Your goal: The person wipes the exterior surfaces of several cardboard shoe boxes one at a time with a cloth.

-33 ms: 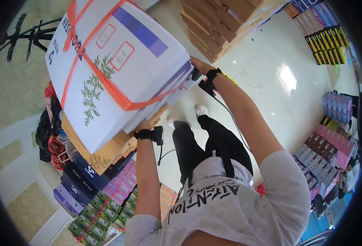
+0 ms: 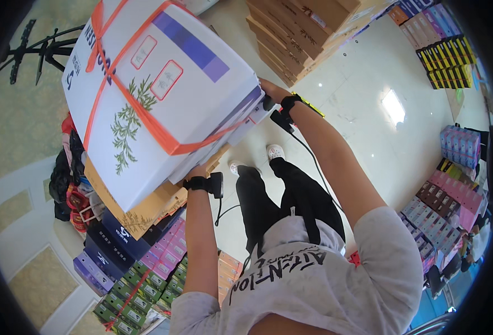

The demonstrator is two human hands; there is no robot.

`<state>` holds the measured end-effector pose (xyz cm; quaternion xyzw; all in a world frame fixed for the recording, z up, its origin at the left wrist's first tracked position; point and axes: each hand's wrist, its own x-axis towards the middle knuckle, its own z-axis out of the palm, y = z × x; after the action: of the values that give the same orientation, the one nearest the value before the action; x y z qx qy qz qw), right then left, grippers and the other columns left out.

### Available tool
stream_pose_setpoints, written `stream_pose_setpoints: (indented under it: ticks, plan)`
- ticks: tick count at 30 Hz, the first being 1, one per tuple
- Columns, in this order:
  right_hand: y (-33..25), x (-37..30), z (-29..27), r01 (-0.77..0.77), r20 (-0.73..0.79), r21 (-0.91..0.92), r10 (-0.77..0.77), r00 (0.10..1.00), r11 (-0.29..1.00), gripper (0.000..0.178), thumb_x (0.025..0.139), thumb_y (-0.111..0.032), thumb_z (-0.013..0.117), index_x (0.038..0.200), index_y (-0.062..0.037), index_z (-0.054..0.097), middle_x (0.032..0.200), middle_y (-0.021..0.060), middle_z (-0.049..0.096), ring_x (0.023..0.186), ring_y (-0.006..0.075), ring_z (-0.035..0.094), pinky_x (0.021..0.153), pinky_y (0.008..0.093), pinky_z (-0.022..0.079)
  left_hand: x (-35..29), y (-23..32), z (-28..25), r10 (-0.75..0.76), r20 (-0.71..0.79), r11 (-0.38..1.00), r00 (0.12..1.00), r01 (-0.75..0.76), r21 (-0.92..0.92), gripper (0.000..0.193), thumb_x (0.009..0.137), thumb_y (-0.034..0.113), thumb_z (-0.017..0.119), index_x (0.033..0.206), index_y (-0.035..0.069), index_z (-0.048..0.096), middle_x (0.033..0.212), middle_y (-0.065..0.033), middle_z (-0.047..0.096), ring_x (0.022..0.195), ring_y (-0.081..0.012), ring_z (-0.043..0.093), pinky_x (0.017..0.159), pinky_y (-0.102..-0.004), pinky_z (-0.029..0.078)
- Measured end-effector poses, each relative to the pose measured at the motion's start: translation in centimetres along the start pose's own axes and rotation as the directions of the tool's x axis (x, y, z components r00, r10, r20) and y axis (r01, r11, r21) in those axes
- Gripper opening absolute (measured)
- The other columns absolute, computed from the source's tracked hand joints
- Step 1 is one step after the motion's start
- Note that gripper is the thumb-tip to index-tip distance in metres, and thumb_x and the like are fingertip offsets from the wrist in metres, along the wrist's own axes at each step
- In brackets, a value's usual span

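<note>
Head view: large white carton (image 2: 162,100), bound with orange strapping (image 2: 146,120), held raised and tilted above stacks of coloured boxes (image 2: 157,268). Left hand (image 2: 199,172) pressed under lower edge, grip closed on carton from beneath. Right hand (image 2: 271,92) clamped on far corner, fingers partly hidden. Carton judged bulky, probably weighty; cardboard stiff, faces smooth and likely slippery. Best held at opposite bottom corners or by strapping. Brown cartons (image 2: 296,33) stacked on glossy floor (image 2: 369,128) beyond.
</note>
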<state>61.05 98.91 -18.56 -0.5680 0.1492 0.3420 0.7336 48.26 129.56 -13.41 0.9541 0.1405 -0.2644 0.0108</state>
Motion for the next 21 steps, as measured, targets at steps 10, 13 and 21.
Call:
stream_pose_setpoints:
  ticks: [10, 13, 21]
  plan:
    - [2.8, -0.7, 0.5, 0.054, -0.038, -0.039, -0.055, 0.998, 0.998, 0.058, 0.086, -0.055, 0.034, 0.120, -0.0119, 0.052, 0.108, 0.0089, 0.060, 0.092, 0.0146, 0.058, 0.079, 0.0267, 0.046, 1.8, -0.7, 1.7, -0.003, -0.015, 0.987, 1.000, 0.001, -0.158, 0.060, 0.082, 0.046, 0.050, 0.131, 0.012, 0.039, 0.135, -0.0091, 0.039, 0.120, -0.0280, 0.040, 0.101, -0.0419, 0.030]
    - [2.8, -2.5, -1.2, 0.099, -0.133, 0.188, -0.075, 0.988, 0.977, 0.049, 0.092, -0.043, 0.031, 0.123, -0.0094, 0.049, 0.109, 0.0070, 0.060, 0.093, 0.0130, 0.058, 0.075, 0.0244, 0.047, 1.5, 1.0, 3.0, 0.047, -0.042, 0.941, 0.998, -0.059, -0.333, 0.059, 0.082, 0.044, 0.050, 0.130, 0.011, 0.039, 0.134, -0.0097, 0.040, 0.120, -0.0276, 0.040, 0.101, -0.0416, 0.031]
    - [5.5, -4.6, -3.4, 0.096, -0.267, 0.122, -0.060, 0.962, 0.988, 0.039, 0.089, -0.029, 0.044, 0.120, -0.0049, 0.050, 0.101, 0.0075, 0.061, 0.085, 0.0139, 0.059, 0.073, 0.0253, 0.047, 2.4, 0.4, 4.3, -0.081, 0.018, 0.320, 0.997, 0.043, -0.947, 0.056, 0.084, 0.038, 0.050, 0.129, 0.007, 0.040, 0.131, -0.0112, 0.042, 0.118, -0.0266, 0.042, 0.100, -0.0408, 0.031]
